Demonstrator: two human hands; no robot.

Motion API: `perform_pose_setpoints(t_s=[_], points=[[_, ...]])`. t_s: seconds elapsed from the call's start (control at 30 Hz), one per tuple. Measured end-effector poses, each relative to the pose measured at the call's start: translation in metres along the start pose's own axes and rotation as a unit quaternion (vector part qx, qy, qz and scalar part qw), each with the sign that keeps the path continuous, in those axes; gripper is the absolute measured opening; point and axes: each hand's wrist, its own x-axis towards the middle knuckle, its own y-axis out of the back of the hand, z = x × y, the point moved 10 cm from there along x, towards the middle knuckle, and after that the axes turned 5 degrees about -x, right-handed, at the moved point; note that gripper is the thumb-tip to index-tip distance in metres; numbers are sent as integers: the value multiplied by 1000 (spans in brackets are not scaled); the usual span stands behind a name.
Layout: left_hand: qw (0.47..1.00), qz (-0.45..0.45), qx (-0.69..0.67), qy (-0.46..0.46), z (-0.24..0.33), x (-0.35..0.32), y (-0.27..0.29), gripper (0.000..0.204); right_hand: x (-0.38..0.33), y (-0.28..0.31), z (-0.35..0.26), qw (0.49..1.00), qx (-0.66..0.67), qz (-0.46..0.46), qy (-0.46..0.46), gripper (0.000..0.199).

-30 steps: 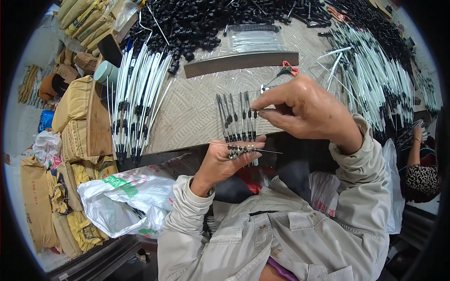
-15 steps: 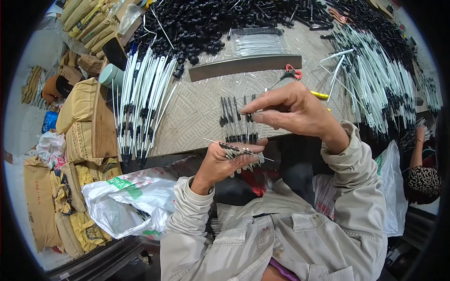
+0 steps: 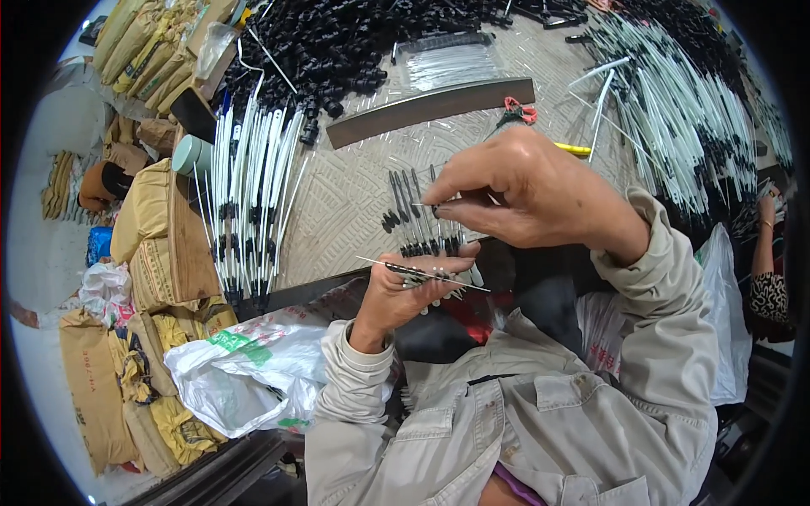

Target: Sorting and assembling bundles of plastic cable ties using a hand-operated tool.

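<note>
My left hand (image 3: 384, 299) is closed round a fanned bundle of slim rods (image 3: 432, 245) with black fittings. Their dark upper ends point away from me over the table edge, and pale ends poke out below the fingers. A thin white stick (image 3: 468, 283) lies slantwise across this hand near the thumb. Above the bundle, my right hand (image 3: 536, 190) pinches at the upper part of the rightmost rods. A short thin light tip (image 3: 419, 205) shows at its fingertips; the fingers hide the rest of what they hold.
On the table (image 3: 337, 202) lie a long metal bar (image 3: 430, 111), red-handled scissors (image 3: 516, 111) and a bag of pale sticks (image 3: 449, 64). White rod bundles stand left (image 3: 253, 185) and right (image 3: 675, 110). Black parts (image 3: 312, 42) pile up behind. Another person's arm (image 3: 766, 236) is at far right.
The view has shifted a little. My right hand is raised slightly and its wrist bends more, its fingertips still by the rod ends. The left hand keeps its hold on the bundle.
</note>
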Motion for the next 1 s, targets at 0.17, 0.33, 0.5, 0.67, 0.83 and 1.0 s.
perform_pose_setpoints(t_s=[0.17, 0.33, 0.5, 0.67, 0.83, 1.0], points=[[998, -47, -3, -35, 4, 4, -9, 23, 2, -9, 18, 991, 126, -42, -20, 14], [998, -50, 10, -24, 3, 0, -5, 27, 8, -18, 20, 977, 188, -80, -60, 19], [996, -56, 29, 63, -11, -1, 0, 49, 11, -24, 23, 956, 281, -81, -17, 22], [998, -47, 10, 44, -2, 3, -2, 54, 18, -9, -5, 995, 60, -82, 6, 14], [996, -51, 4, 79, -9, -1, 1, 54, 13, -10, 0, 994, 99, -38, 9, 10], [995, -81, 53, -23, 8, 8, -7, 37, 13, -11, 7, 986, 163, 2, 23, 6]])
